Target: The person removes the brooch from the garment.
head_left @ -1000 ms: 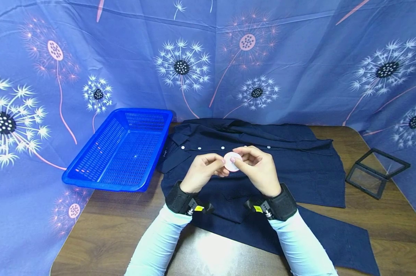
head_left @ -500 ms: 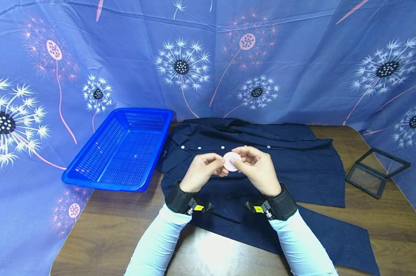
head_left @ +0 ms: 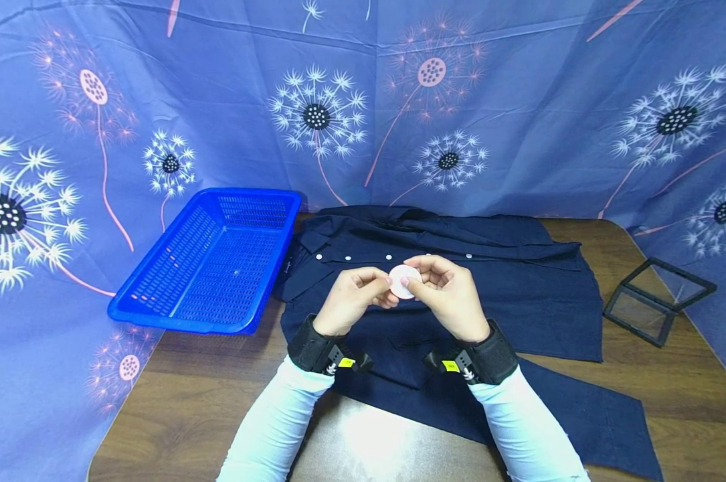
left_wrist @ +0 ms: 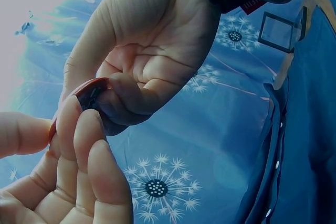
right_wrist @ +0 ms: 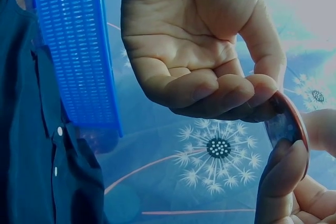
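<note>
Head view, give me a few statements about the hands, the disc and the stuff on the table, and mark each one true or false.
1. Both hands pinch the small round disc. True: the left hand and right hand hold it by its edges above the dark shirt.
2. The blue basket holds folded clothes. False: nothing shows inside it.
3. The shirt lies spread on the wooden table. True.
4. The black-framed clear box sits to the left of the basket. False: it sits at the table's right edge.
5. The disc rests flat on the shirt. False: it is held up in the fingers.
</note>
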`<state>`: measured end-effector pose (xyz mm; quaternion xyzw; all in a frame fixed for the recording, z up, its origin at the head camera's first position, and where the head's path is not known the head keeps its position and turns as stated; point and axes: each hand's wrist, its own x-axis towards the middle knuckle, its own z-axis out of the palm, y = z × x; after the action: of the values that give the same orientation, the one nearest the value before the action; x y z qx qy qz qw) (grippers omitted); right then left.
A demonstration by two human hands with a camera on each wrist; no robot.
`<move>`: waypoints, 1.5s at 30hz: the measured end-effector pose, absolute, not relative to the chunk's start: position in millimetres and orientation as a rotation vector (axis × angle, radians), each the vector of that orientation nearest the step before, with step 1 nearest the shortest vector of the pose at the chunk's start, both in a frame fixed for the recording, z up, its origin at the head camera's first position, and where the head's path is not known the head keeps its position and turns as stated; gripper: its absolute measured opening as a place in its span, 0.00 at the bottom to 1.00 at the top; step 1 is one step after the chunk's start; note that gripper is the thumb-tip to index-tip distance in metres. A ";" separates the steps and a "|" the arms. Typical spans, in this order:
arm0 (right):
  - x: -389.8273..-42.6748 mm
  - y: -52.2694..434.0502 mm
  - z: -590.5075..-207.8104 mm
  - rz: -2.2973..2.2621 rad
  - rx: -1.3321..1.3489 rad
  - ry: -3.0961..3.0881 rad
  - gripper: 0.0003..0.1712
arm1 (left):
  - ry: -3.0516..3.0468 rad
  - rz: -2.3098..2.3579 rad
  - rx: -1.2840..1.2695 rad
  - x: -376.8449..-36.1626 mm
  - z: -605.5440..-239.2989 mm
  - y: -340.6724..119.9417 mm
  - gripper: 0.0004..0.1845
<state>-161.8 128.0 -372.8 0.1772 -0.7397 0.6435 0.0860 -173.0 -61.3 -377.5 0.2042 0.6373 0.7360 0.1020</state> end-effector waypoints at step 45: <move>-164.1 123.2 -375.2 1.928 0.551 -2.131 0.15 | 1.943 2.165 0.585 -174.2 -379.2 -61.7 0.14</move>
<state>-164.1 123.2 -375.2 0.1873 -0.7239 0.6552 0.1076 -174.2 -61.7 -379.2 0.1964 0.6522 0.7269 0.0871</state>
